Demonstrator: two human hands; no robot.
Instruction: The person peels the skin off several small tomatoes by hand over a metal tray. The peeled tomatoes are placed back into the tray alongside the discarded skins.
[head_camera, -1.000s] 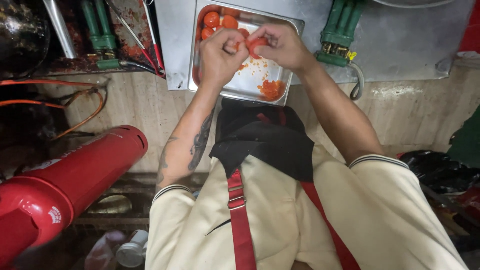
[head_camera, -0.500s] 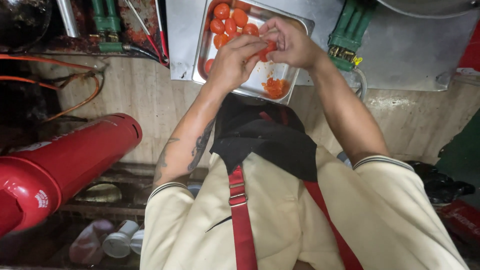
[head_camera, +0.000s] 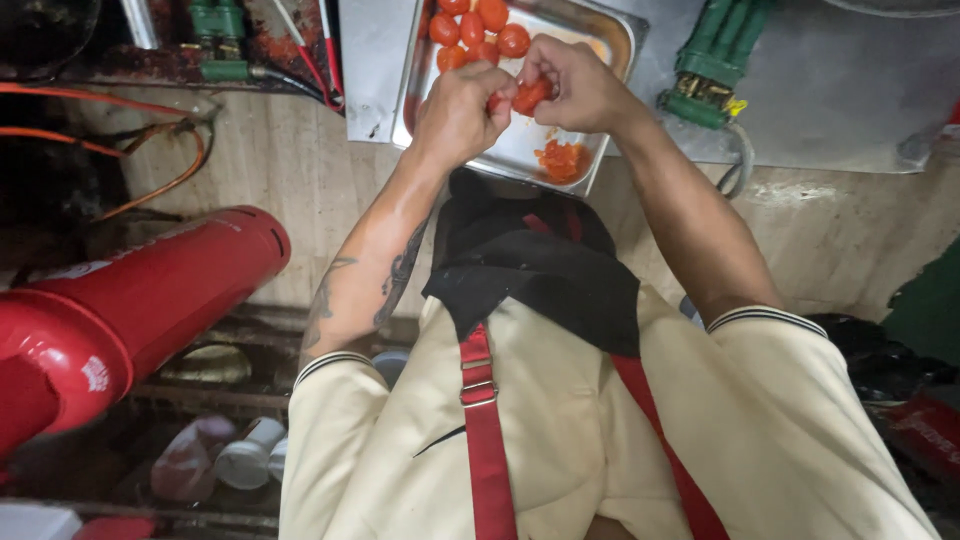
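Both my hands meet over a rectangular steel tray (head_camera: 610, 120) on a metal counter. My left hand (head_camera: 458, 112) and my right hand (head_camera: 572, 82) pinch one small red tomato (head_camera: 527, 95) between their fingers. Several whole red tomatoes (head_camera: 478, 25) lie at the far end of the tray. A small heap of orange-red pulp (head_camera: 563, 160) sits near the tray's near right corner.
A red gas cylinder (head_camera: 130, 310) lies at my left, low down. Green fittings (head_camera: 710, 75) stand right of the tray, another green fitting (head_camera: 220, 35) with orange hoses (head_camera: 150, 140) to the left. Plastic bottles (head_camera: 215, 460) lie on the floor.
The view has dropped and shifted, so the tray sits higher and further right in frame. My hands stay together on the tomato over the tray.
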